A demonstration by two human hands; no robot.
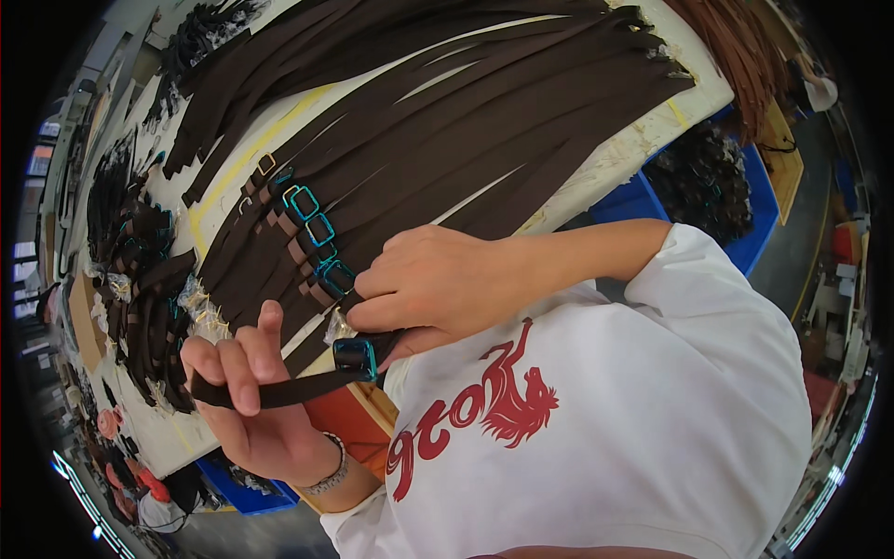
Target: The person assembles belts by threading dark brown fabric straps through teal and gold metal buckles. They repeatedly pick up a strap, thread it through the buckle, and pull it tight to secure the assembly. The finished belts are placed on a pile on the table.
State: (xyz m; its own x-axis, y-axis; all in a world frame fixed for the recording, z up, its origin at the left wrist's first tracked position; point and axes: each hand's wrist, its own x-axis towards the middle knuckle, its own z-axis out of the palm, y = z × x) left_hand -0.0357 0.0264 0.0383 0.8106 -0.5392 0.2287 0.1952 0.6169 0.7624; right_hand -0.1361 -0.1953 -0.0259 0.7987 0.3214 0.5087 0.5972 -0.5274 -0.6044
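the left hand [244, 391] is closed on the free end of a dark brown strap [279, 389], thumb and fingers pinching it flat, and a rectangular teal-edged buckle [355, 358] sits on that strap just beside the right hand [438, 284]. the right hand is curled shut over the strap's other part, just past the buckle, at the near edge of the white worktable [633, 144]. judging by the layout, this strap is 1 mid-way through getting its buckle. about 4 straps with the same teal buckles [317, 228] already lie side by side on the table, so some of the batch looks done. a far larger spread of plain brown straps [484, 102] with no buckles visible covers the tabletop, so most of the work seems left. a blue bin [736, 186] of dark parts stands beyond the table edge.
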